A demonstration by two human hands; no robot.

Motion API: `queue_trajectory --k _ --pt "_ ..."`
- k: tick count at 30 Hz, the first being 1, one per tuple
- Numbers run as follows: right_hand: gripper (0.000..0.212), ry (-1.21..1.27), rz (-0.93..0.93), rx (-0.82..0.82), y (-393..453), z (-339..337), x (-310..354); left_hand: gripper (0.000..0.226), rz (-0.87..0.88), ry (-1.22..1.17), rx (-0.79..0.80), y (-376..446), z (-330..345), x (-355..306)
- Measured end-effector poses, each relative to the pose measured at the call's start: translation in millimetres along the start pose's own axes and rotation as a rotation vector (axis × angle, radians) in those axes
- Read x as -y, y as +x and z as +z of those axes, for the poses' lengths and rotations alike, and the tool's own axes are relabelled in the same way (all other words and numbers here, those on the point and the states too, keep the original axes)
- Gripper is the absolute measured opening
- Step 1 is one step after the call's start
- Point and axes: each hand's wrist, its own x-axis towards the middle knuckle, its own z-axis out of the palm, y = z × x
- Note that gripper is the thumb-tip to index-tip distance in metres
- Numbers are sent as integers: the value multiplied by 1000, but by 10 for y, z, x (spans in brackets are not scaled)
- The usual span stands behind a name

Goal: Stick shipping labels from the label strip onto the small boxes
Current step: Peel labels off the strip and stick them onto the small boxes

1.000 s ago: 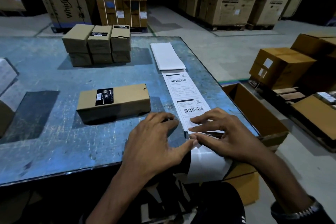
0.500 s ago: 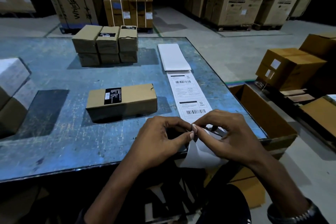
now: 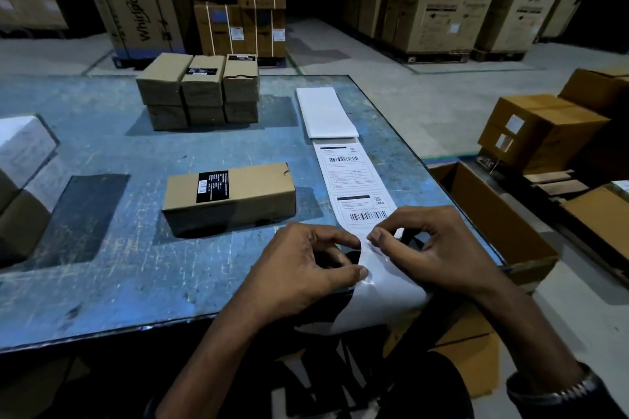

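Observation:
A white label strip [image 3: 354,180] with printed barcodes runs down the right side of the blue table [image 3: 102,265] from a folded white stack [image 3: 325,117]. Its near end curls over the table's front edge as blank backing [image 3: 381,296]. My left hand [image 3: 306,272] pinches the backing's left edge with thumb and finger. My right hand [image 3: 432,248] pinches the corner of the nearest label just above it. A small brown box [image 3: 238,197] with a black sticker lies flat to the left of the strip. Several more small boxes [image 3: 200,92] stand stacked at the back.
An open carton [image 3: 493,214] sits on the floor beyond the table's right edge, with more brown cartons [image 3: 541,133] further right. A box with a white top [image 3: 20,160] stands at the table's left edge. Large appliance cartons [image 3: 442,10] line the far floor.
Both hands lifted off the flat strip, came together and took its near end in a pinch. The left hand's pinch has since moved down, spreading the backing away from the label corner.

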Motion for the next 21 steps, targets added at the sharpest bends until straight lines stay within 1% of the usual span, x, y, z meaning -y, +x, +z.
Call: queue_trajectory --k 3,6,8,11,14,17,21 --pt "7 14 -19 39 -6 -20 38 29 -4 -2 3 -10 -5 -13" --pt "22 26 -59 92 -19 -37 84 27 4 21 -7 -12 2 -15" --pt "29 40 -78 89 -26 -49 87 28 8 27 -8 -8 2 -6" --pt "16 50 -66 83 -17 -44 48 31 21 32 8 -7 -11 -12" --pt "8 63 -17 91 -3 -17 7 31 22 27 7 -16 -13 -19" --pt "11 74 66 81 51 -13 -61 29 -1 -8 5 -12 -7 -16" --pt "11 36 233 -23 261 -130 -228 27 -19 -14 11 -2 -18 -30"
